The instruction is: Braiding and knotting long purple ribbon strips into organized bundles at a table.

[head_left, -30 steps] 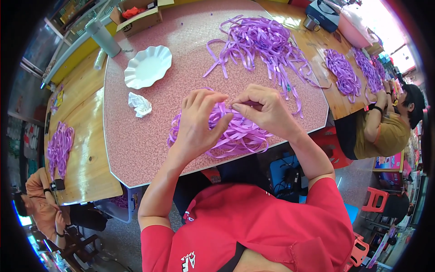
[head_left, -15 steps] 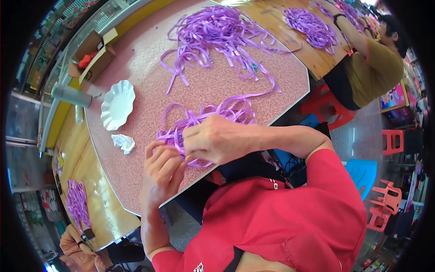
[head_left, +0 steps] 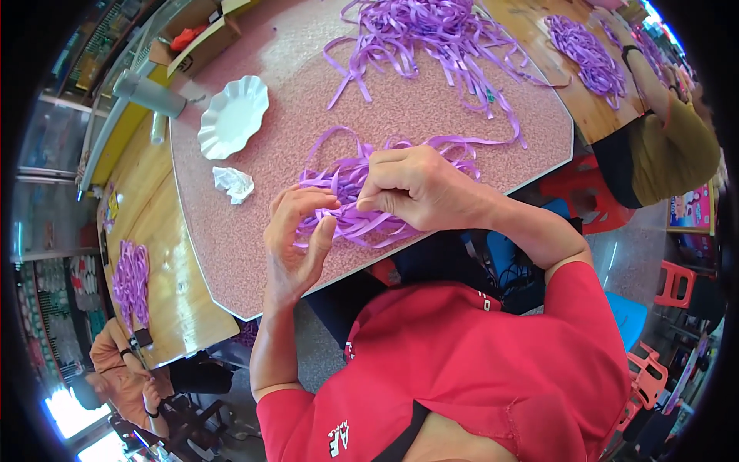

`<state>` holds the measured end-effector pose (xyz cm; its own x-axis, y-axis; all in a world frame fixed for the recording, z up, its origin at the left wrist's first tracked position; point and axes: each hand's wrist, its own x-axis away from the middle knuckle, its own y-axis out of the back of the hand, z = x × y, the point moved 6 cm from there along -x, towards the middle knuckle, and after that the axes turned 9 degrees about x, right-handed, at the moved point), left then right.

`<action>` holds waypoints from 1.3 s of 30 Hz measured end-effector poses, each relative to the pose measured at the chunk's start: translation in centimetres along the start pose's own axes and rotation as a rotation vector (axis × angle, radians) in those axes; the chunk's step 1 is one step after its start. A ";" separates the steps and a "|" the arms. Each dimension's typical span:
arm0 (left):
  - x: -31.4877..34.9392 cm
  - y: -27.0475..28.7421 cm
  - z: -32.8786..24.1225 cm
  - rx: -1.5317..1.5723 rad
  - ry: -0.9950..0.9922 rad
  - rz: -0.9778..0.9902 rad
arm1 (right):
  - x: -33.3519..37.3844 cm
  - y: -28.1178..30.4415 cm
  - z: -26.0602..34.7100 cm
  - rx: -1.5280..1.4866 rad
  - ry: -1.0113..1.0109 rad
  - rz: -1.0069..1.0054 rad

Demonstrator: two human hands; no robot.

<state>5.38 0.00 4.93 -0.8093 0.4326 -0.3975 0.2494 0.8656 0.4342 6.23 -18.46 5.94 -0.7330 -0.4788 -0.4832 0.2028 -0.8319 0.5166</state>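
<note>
In front of me, near the table's edge, lies a loose tangle of purple ribbon straps [head_left: 358, 227]. My left hand [head_left: 296, 235] is at the left side of this tangle, its thumb apart from its bent fingers and nothing plainly held. Just to the right, my right hand [head_left: 423, 189] is above the tangle with thumb and forefinger pinched together. Whatever that pinch holds is too small to make out. Farther back on the table is a larger purple strap heap [head_left: 431, 38], with one strand trailing toward the near tangle.
Left on the speckled pink table [head_left: 223, 254] are a white scalloped plate [head_left: 234, 118], crumpled tissue [head_left: 232, 185], grey-green bottle [head_left: 150, 92] and open cardboard box [head_left: 204, 48]. Two people sit at wooden tables with purple straps, one lower left [head_left: 127, 362], one upper right [head_left: 670, 154].
My hands have drawn apart slightly, and my left thumb has spread away from its fingers. My right hand stays pinched. The whole view has shifted, moving the table up and right.
</note>
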 end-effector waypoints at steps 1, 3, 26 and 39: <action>0.0 0.1 -0.2 -0.011 -0.033 -0.015 | 0.0 0.1 0.0 -0.004 0.001 0.003; -0.1 0.0 -0.6 -0.052 -0.051 -0.027 | 0.0 0.1 -0.1 0.013 -0.001 0.009; -0.1 -1.7 -0.5 -0.227 -0.124 0.068 | 0.3 -1.1 0.0 0.123 0.080 -0.080; 2.6 1.8 4.2 0.054 0.204 -0.124 | 3.2 4.8 -3.6 0.346 0.083 -0.306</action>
<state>5.97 3.72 1.30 -0.9249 0.2669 -0.2707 0.1652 0.9236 0.3459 7.23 -25.01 4.39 -0.6680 -0.2586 -0.6978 -0.2530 -0.8029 0.5398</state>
